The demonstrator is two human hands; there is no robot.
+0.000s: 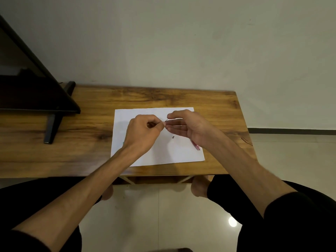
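Note:
A white sheet of paper (156, 151) lies on the wooden table (91, 135). Above it, my left hand (143, 131) pinches a thin dark pin-like piece (166, 120) between thumb and forefinger. My right hand (187, 128) faces it with straight fingers. Its thumb and forefinger tips lie just beside the free end of the piece, with a slit of paper showing between them. A small dark part (173, 137) lies on the paper below the hands. A pink pen (197, 147) pokes out from under my right wrist.
A black monitor (27, 84) on a black stand (51, 128) occupies the table's left end. A wall rises straight behind the table. The table's right edge drops to a tiled floor (291, 151). My knees and bare feet are under the front edge.

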